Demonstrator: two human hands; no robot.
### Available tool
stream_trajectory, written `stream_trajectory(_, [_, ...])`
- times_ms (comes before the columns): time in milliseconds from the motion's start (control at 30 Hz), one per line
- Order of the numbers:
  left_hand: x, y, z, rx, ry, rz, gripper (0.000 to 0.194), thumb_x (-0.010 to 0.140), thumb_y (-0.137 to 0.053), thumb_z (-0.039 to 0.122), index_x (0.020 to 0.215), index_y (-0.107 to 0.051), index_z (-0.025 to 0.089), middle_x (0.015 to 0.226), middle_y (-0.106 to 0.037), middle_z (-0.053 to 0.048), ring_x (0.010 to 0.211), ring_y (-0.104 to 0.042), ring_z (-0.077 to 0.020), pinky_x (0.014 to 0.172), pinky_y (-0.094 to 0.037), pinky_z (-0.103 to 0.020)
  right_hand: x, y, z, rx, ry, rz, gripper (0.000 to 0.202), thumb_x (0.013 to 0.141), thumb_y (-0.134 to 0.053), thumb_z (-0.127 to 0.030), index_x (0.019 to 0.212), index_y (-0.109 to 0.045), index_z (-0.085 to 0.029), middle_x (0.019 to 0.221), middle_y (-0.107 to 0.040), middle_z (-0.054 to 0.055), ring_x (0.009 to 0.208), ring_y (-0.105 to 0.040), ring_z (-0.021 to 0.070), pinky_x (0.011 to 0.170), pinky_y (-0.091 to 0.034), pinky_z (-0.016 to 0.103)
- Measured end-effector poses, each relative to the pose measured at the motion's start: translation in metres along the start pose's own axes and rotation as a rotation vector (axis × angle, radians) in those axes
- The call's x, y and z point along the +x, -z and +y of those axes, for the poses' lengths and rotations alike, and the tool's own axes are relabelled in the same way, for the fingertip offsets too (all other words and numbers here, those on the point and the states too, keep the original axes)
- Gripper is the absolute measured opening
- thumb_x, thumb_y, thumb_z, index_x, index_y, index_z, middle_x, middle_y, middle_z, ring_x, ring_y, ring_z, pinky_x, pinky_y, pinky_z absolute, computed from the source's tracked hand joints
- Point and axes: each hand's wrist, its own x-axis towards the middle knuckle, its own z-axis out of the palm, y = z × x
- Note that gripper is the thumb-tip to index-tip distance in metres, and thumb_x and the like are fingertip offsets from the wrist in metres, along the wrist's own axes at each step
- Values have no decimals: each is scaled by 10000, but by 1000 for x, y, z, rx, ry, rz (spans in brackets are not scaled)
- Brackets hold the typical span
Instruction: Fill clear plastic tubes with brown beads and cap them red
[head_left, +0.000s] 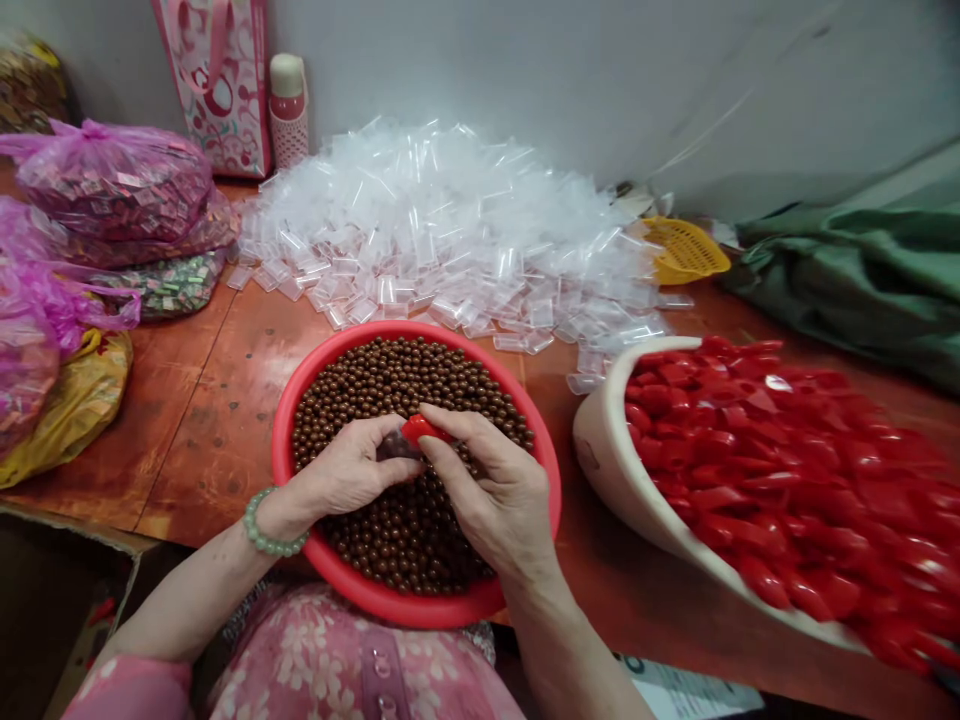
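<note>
Hand work over a basin of small balls, seen from the head. The left hand (pixel 349 465) has its grip closed on a small clear case (pixel 390 446), dark inside, largely covered by the fingers. The right hand (pixel 499 490) pinches a red cap (pixel 424 430) between thumb and fingers, at the near end of the case; whether the cap is fully seated cannot be told. Both pieces lie above the red basin (pixel 281 440) of brown balls (pixel 412 375), which stands at the worktop's (pixel 187 410) front edge. Behind it spreads a heap of clear cases (pixel 450 230); to the right, a pale tub (pixel 600 450) holds more red caps (pixel 750 460).

Judged from this pose, good joining calls for a firm left grip that does not squeeze the thin walls, the cap squared to the opening, and even, straight pressure from the right thumb. Working low over the basin lets any spilled ball drop back among the others.
</note>
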Motion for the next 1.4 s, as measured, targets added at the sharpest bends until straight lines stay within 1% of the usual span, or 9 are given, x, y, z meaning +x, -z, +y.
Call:
stream_trajectory(300, [-1, 1, -2, -22, -5, -41, 143, 789, -628, 240, 900, -618, 151, 855, -601, -13, 867, -550, -168, 865, -420, -307, -2, -4, 5, 36, -34, -13, 214, 900, -610, -217, 1092, -699, -250, 1036, -733, 43, 938, -687, 190, 869, -575, 385])
stream_trajectory(433, [-1, -4, -2, -162, 44, -68, 280, 758, -716, 377, 876, -599, 151, 769, -563, 5, 751, -521, -139, 747, -425, -279, -7, -11, 9, -14, -53, 115, 196, 912, -588, -245, 1080, -689, -249, 1002, -731, 47, 920, -690, 203, 844, -580, 392])
stream_trajectory(500, [-2, -6, -4, -316, 108, -81, 381, 709, -761, 457, 849, -586, 149, 697, -527, 24, 645, -478, -109, 646, -402, -258, -9, -12, 12, -81, 15, 98, 218, 927, -554, -250, 1114, -665, -241, 1010, -725, 61, 924, -688, 212, 837, -578, 394])
stream_trajectory(633, [-3, -6, -7, -598, 211, -67, 432, 624, -833, 452, 757, -580, 128, 682, -526, 20, 603, -463, -80, 594, -370, -233, -7, -6, 18, -268, 261, -127, 611, 845, -657, -392, 1377, -451, -174, 1191, -645, 160, 1069, -636, 304, 889, -550, 479])
stream_trajectory(733, [-2, -5, -6, -694, 235, -88, 431, 599, -851, 438, 717, -592, 115, 697, -558, -3, 650, -521, -99, 645, -402, -236, -4, -5, 19, -399, 317, -161, 847, 763, -731, -447, 1441, -321, -145, 1200, -604, 192, 1072, -604, 347, 885, -526, 533])
stream_trajectory(900, [0, -6, -5, -728, 234, -82, 421, 581, -864, 433, 675, -609, 112, 668, -583, -14, 650, -527, -103, 667, -411, -239, 1, -10, 19, -431, 357, -108, 670, 763, -670, -307, 1352, -376, -183, 1075, -602, 139, 947, -599, 306, 810, -519, 492])
stream_trajectory(1067, [2, -9, -3, -755, 257, -76, 421, 569, -873, 421, 651, -598, 113, 637, -568, -7, 607, -506, -92, 628, -396, -242, 2, -16, 24, -448, 381, -5, 687, 720, -670, -322, 1327, -372, -200, 1034, -578, 112, 855, -590, 273, 719, -532, 453])
stream_trajectory(1233, [3, -9, -2, -754, 244, -82, 418, 573, -873, 406, 685, -599, 110, 658, -559, 0, 605, -493, -82, 618, -382, -236, 1, -12, 25, -370, 336, -5, 691, 704, -724, -330, 1303, -409, -190, 1001, -585, 93, 848, -611, 255, 731, -543, 419])
stream_trajectory(1400, [0, -6, -1, -697, 196, -114, 379, 645, -831, 393, 730, -580, 122, 672, -528, 17, 622, -469, -77, 623, -373, -235, 6, 10, 19, -37, 34, -290, 718, 703, -781, -497, 1287, -475, -212, 1153, -634, 106, 1023, -645, 265, 861, -550, 396])
